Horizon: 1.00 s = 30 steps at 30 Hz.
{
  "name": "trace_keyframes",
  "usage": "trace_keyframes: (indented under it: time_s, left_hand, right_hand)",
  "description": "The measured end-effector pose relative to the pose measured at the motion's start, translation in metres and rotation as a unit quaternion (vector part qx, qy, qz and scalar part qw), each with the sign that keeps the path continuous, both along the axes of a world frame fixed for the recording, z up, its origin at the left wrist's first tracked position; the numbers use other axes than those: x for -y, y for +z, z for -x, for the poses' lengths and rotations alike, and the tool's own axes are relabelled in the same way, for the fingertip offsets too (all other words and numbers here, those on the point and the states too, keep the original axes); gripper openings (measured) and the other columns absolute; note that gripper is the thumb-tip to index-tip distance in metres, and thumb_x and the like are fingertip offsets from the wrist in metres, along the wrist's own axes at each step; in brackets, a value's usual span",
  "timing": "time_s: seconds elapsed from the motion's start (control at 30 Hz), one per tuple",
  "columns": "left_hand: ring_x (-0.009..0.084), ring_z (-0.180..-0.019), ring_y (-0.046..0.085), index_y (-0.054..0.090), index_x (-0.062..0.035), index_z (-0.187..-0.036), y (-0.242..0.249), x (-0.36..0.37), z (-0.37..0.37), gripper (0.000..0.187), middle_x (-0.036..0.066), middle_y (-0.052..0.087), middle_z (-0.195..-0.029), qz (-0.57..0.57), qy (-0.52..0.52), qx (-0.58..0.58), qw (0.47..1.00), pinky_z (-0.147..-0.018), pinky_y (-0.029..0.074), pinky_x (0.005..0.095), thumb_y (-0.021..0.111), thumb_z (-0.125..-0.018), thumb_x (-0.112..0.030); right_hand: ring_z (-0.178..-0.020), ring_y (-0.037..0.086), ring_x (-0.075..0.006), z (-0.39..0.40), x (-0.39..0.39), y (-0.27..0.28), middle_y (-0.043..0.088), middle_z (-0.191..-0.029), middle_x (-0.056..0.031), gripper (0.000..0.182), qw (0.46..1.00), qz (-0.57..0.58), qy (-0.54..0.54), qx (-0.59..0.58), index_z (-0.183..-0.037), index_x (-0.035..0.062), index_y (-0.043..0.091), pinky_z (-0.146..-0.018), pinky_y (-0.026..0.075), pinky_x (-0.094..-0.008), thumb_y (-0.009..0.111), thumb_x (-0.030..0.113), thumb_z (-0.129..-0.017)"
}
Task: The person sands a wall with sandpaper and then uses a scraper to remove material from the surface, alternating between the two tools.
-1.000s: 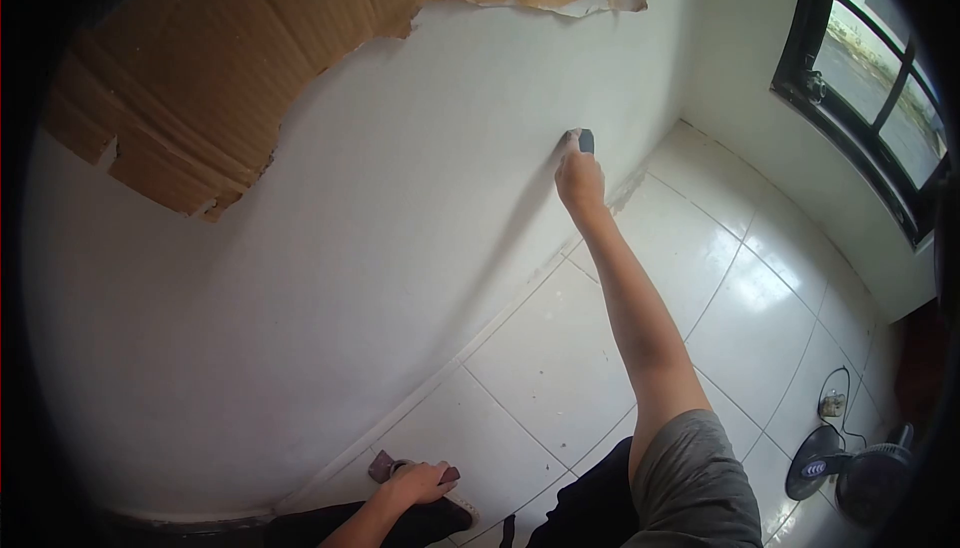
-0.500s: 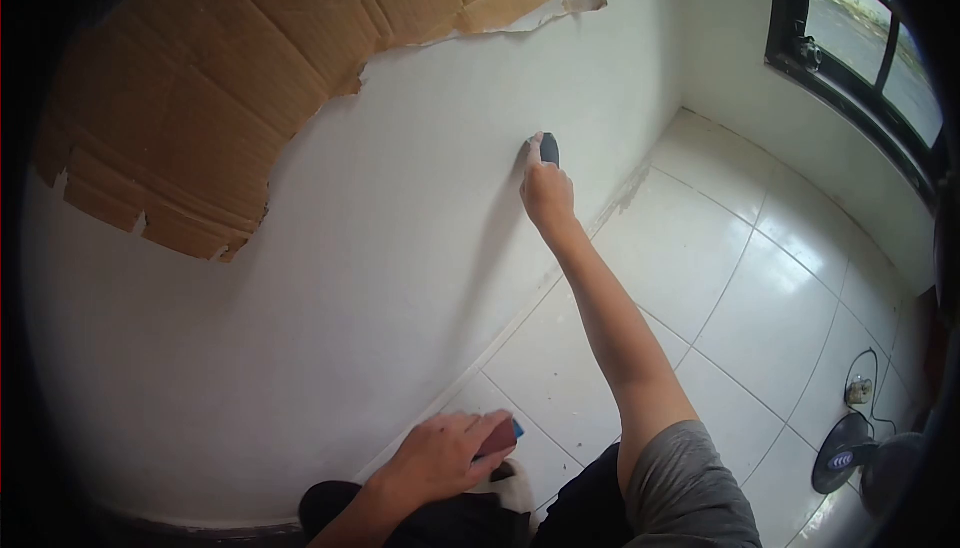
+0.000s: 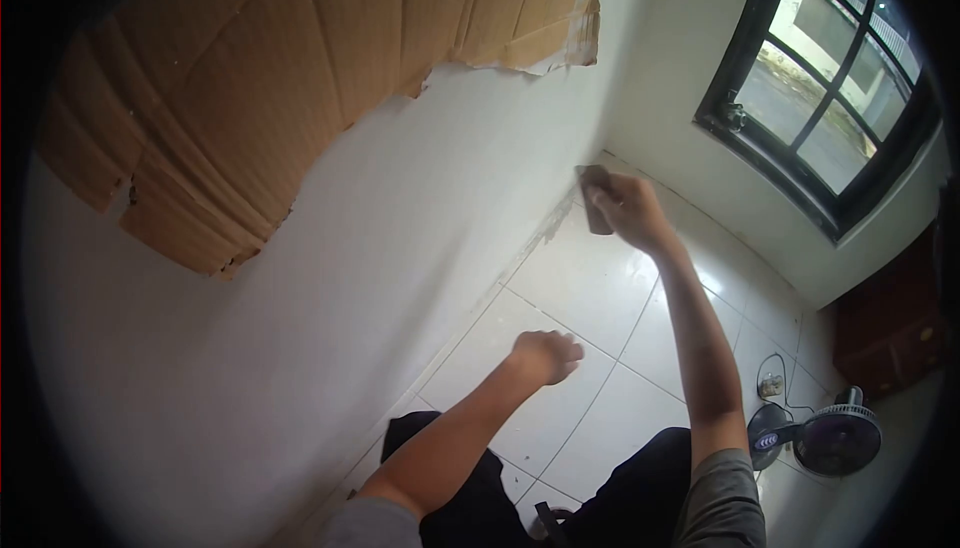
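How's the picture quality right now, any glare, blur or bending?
Head view: glare whitens the floor tiles; both the left hand and right hand look motion-blurred; wide-lens distortion bows the window frame, with black corners.

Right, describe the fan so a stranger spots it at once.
From the black-framed window, look down to the tiled floor. Near the reddish furniture is the fan. Its round, caged head sets it apart from the small corded item beside it.
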<state>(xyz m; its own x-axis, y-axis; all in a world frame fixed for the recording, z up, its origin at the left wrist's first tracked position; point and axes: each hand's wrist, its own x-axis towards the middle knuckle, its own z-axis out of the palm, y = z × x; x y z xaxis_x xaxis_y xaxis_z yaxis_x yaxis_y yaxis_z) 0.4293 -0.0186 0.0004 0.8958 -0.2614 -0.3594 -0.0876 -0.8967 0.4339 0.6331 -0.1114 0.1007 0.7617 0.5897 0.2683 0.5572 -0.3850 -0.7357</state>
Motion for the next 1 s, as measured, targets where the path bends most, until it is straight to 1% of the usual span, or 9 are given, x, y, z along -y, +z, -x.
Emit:
trace_keyframes:
  time_s: [0.13, 0.2, 0.23, 0.4, 0.47, 0.63, 0.83, 0.93, 1.0]
  left_hand:
    - [0.0382, -0.106, 0.068, 0.06, -0.0041, -0.121, -0.001, 0.04, -0.05, 0.044, 0.018, 0.071, -0.111, 0.077, -0.053, -0.013, 0.996, -0.093, 0.054, 0.0486, 0.054, -0.101, -0.043]
    - [0.0377, -0.108, 0.068, 0.06, -0.0032, -0.122, -0.011, 0.057, -0.074, 0.045, 0.019, 0.071, -0.112, 0.099, -0.077, -0.022, 0.992, -0.094, 0.053, 0.0493, 0.053, -0.101, -0.043]
    - [0.0375, -0.108, 0.067, 0.06, -0.0048, -0.123, -0.02, 0.065, -0.084, 0.044, 0.019, 0.071, -0.112, 0.11, -0.102, -0.008, 0.989, -0.094, 0.053, 0.0496, 0.053, -0.101, -0.042]
    - [0.0367, -0.109, 0.067, 0.062, -0.0152, -0.124, -0.051, 0.107, -0.112, 0.035, 0.015, 0.071, -0.111, 0.115, -0.124, -0.033, 0.985, -0.093, 0.053, 0.0506, 0.053, -0.1, -0.039]
    - [0.0368, -0.108, 0.067, 0.062, -0.018, -0.123, -0.083, 0.126, -0.118, 0.033, 0.015, 0.07, -0.11, 0.126, -0.18, -0.005, 0.976, -0.091, 0.054, 0.0511, 0.054, -0.1, -0.039]
    - [0.0343, -0.103, 0.071, 0.07, -0.0191, -0.118, -0.106, 0.111, -0.126, 0.029, 0.014, 0.072, -0.112, 0.048, -0.207, -0.112, 0.971, -0.08, 0.059, 0.0502, 0.057, -0.098, -0.037]
    - [0.032, -0.102, 0.071, 0.069, -0.0196, -0.117, -0.157, 0.042, -0.112, 0.026, 0.011, 0.072, -0.109, -0.069, -0.064, -0.141, 0.986, -0.083, 0.057, 0.0489, 0.055, -0.1, -0.034]
    - [0.0357, -0.097, 0.072, 0.066, -0.0091, -0.115, -0.147, 0.011, -0.085, 0.032, 0.014, 0.074, -0.101, -0.078, 0.124, -0.198, 0.969, -0.083, 0.056, 0.0498, 0.057, -0.1, -0.036]
    - [0.0385, -0.094, 0.072, 0.064, -0.0048, -0.114, -0.137, -0.004, -0.073, 0.036, 0.018, 0.074, -0.097, -0.095, 0.217, -0.227, 0.945, -0.082, 0.056, 0.0505, 0.059, -0.099, -0.037]
  right_hand:
    - [-0.065, 0.066, -0.0229, -0.056, 0.007, 0.047, 0.067, -0.07, -0.0106, 0.022, 0.985, -0.07, 0.014, 0.157, -0.093, -0.0036, 0.071, -0.064, 0.052, -0.0366, 0.059, 0.015, -0.097]
    - [-0.057, 0.063, -0.0193, -0.062, 0.005, 0.099, 0.066, -0.067, -0.0074, 0.023, 0.992, -0.069, -0.051, -0.086, -0.089, -0.0029, 0.072, -0.061, 0.052, -0.0334, 0.06, 0.016, -0.096]
    - [-0.054, 0.061, -0.0162, -0.079, -0.004, 0.102, 0.066, -0.065, -0.0059, 0.024, 0.985, -0.126, -0.085, -0.087, -0.084, -0.0023, 0.071, -0.059, 0.05, -0.0314, 0.062, 0.017, -0.094]
    - [-0.065, 0.065, -0.025, -0.082, 0.009, 0.123, 0.07, -0.075, -0.0151, 0.019, 0.983, 0.074, -0.137, 0.096, -0.086, -0.0002, 0.07, -0.068, 0.052, -0.0418, 0.066, 0.016, -0.094]
    - [-0.065, 0.065, -0.025, -0.092, 0.022, 0.102, 0.071, -0.08, -0.0161, 0.017, 0.963, 0.056, -0.1, 0.243, -0.089, -0.0021, 0.069, -0.068, 0.052, -0.0416, 0.067, 0.014, -0.094]
    - [-0.073, 0.067, -0.0238, -0.124, 0.033, 0.042, 0.072, -0.086, -0.0147, 0.018, 0.996, -0.002, -0.049, 0.076, -0.099, -0.0024, 0.07, -0.07, 0.053, -0.0404, 0.067, 0.016, -0.097]
    - [-0.064, 0.065, -0.0174, -0.225, -0.007, -0.017, 0.067, -0.075, -0.0101, 0.023, 0.982, -0.149, 0.112, -0.011, -0.101, -0.0045, 0.07, -0.062, 0.052, -0.0341, 0.066, 0.018, -0.099]
    - [-0.06, 0.059, -0.0126, -0.256, -0.04, -0.02, 0.062, -0.067, -0.0054, 0.023, 0.966, -0.167, 0.191, -0.044, -0.095, -0.0058, 0.068, -0.058, 0.049, -0.0304, 0.064, 0.017, -0.098]
    - [-0.065, 0.06, -0.0144, -0.265, -0.067, -0.027, 0.063, -0.079, -0.0067, 0.022, 0.956, -0.177, 0.232, -0.019, -0.104, -0.007, 0.069, -0.06, 0.051, -0.0314, 0.065, 0.014, -0.098]
